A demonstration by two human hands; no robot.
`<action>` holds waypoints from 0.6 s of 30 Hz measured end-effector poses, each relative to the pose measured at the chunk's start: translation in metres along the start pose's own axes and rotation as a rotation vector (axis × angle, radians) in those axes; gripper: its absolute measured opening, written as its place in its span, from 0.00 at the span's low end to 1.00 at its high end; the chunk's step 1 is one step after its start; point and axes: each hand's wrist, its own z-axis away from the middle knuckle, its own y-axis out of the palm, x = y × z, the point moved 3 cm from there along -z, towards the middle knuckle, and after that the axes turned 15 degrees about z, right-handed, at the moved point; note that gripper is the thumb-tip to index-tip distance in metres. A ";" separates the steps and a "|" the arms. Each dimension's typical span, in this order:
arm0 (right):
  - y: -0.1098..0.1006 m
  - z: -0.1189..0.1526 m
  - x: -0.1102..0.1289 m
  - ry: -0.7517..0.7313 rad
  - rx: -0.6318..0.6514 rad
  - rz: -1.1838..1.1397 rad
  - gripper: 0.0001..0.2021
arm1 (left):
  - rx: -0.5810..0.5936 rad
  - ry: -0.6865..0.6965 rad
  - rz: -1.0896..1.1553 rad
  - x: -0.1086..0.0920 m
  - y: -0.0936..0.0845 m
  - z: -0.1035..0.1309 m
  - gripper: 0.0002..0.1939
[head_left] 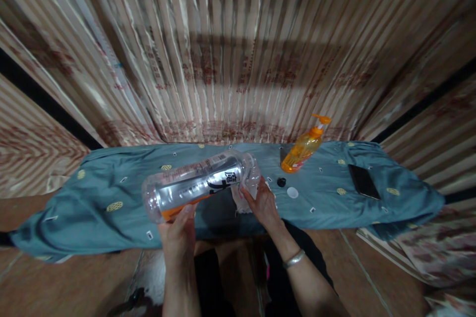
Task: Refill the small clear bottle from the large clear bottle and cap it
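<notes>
Toward the near edge of the teal cloth [122, 230], clear bottle [197, 185] — left hand [178, 230] gripping one end, right hand [267, 205] the other.

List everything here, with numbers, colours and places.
Cloth: one, teal, across the middle
Plastic bottle: one, clear, silver-and-orange label, over the cloth
Pump dispenser: one, orange, far side
Cap-like piece: one, black, near pump dispenser
Disc: one, white, beside it
Smartphone-like slab: one, black, cloth's right
Crumpled scrap: one, whitish, below bottle
Curtains: count unclear, beige, behind
Poles: at least two, black, sides
Floor: one, brown, below
Left hand: one, bottle's left end
Right hand: one, bottle's right end
Bracelet: one, silver, right wrist
Legs: two, black-clad, bottom
</notes>
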 end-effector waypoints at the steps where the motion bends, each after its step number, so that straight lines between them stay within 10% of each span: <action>1: 0.000 0.000 0.000 0.008 0.003 -0.002 0.31 | -0.003 0.000 0.004 0.000 -0.001 0.000 0.27; 18: -0.001 -0.002 0.002 -0.017 -0.002 0.016 0.32 | 0.028 0.004 -0.012 0.002 -0.003 -0.001 0.27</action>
